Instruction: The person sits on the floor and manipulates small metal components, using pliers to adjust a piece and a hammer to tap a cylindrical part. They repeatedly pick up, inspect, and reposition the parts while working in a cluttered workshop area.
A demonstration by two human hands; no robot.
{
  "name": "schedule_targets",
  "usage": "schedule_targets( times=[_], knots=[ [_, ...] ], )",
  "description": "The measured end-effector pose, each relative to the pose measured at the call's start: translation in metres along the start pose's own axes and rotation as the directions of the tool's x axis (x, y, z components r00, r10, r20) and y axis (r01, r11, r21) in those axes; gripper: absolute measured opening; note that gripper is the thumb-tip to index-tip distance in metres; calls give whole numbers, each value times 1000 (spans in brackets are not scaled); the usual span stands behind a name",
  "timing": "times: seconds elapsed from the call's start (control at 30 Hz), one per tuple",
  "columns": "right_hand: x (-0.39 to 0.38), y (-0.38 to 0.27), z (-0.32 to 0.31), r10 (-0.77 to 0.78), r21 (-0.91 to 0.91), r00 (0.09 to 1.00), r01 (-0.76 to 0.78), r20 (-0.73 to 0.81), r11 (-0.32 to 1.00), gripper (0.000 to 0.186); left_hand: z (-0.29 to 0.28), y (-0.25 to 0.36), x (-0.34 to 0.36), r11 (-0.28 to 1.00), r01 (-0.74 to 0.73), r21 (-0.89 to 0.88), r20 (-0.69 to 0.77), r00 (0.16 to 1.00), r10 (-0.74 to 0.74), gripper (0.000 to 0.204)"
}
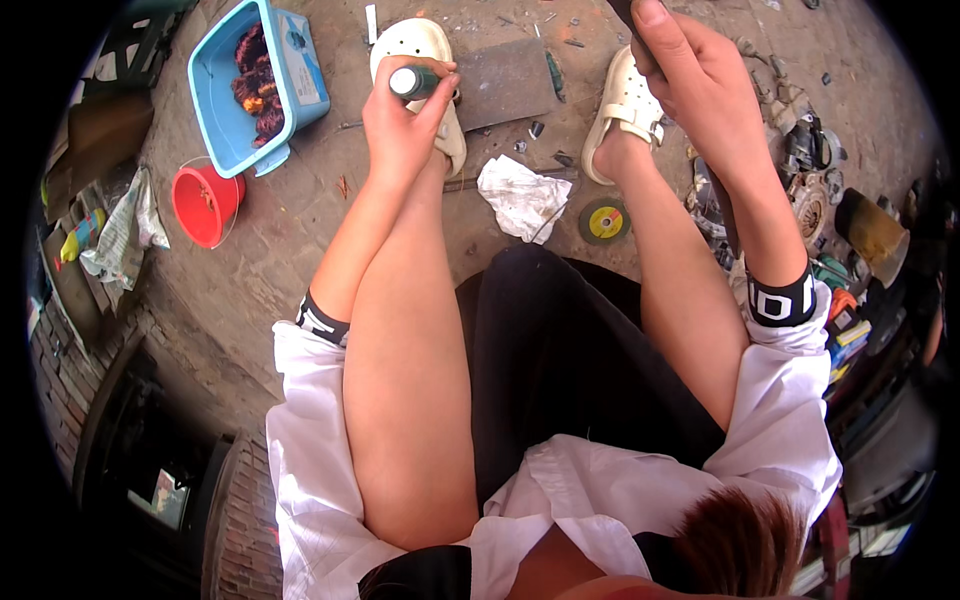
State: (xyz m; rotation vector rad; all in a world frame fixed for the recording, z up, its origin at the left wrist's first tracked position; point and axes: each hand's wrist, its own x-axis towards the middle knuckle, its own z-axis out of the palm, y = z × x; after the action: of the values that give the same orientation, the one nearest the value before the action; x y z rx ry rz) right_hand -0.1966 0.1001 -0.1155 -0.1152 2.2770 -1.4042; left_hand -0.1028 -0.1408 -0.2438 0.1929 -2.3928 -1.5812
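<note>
Knees up front, left hand [400, 115] at 11 o'clock is wrapped tight round a green handle [413, 80], right hand [695, 85] at 1 o'clock clamps a dark bar [622, 12], both look stiff and light-ish, so grab mid-shaft, rag [522, 195] between the 2 sandals [625, 105].

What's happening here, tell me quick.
A person sits over a dirty concrete floor. The left hand grips a dark green handle upright; the right hand holds a dark tool that mostly runs out of view. Near the white clogs lie a crumpled white rag, a yellow-labelled cutting disc, a blue bin and a red bucket.
</note>
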Motion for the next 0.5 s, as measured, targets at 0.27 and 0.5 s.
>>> schedule_targets(
  times=[0.27, 0.5],
  knots=[
    [-4, -8, 2, -112, -54, 993, 113, 23, 992, 44, -2, -4, -9, 990, 31, -136, -75, 996, -41, 23],
    [-5, -3, 2, -53, -13, 996, 54, 72, 998, 42, 0, -7, -4, 996, 17, -91, -46, 999, -21, 24]
  ],
)
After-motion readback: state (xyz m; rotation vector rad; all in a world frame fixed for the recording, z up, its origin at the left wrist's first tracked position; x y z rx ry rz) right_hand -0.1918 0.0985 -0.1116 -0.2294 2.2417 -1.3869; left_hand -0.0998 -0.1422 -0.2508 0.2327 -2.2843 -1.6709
